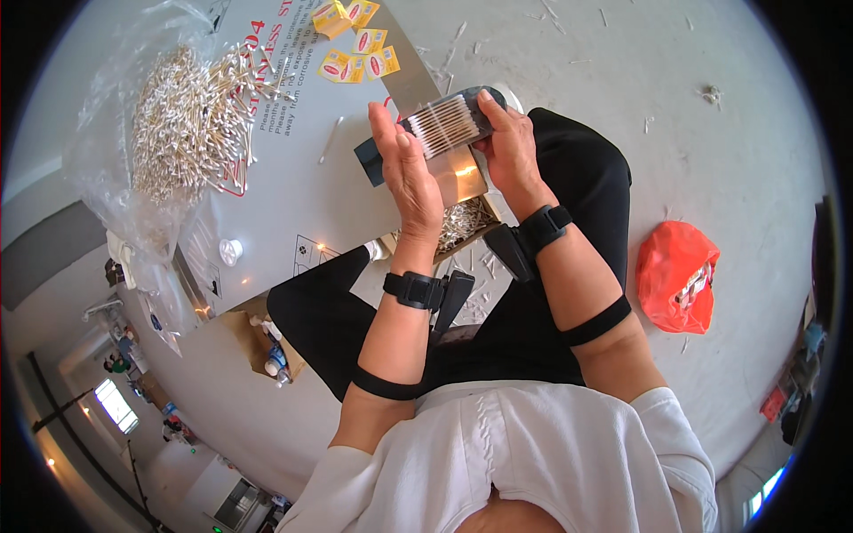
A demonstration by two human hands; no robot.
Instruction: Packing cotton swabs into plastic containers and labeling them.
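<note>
A row of cotton swabs (444, 126) lies side by side on a long dark holder (370, 162) at the table's corner. My right hand (514, 142) grips the holder's right end, its thumb on top and its other fingers mostly hidden underneath. My left hand (410, 182) is held edge-on at the left end of the row, fingers stretched out. Whether it touches the swabs I cannot tell. Just below the holder is a shiny metal plate (460, 178), and under that a box (484, 222) with loose swabs inside.
A large heap of swabs (191, 124) in a clear plastic bag covers the table's left side. Several yellow packets (369, 42) lie at the far edge. One loose swab (331, 140) and a small white cap (231, 252) rest on the tabletop. A red bag (677, 277) stands on the floor at right.
</note>
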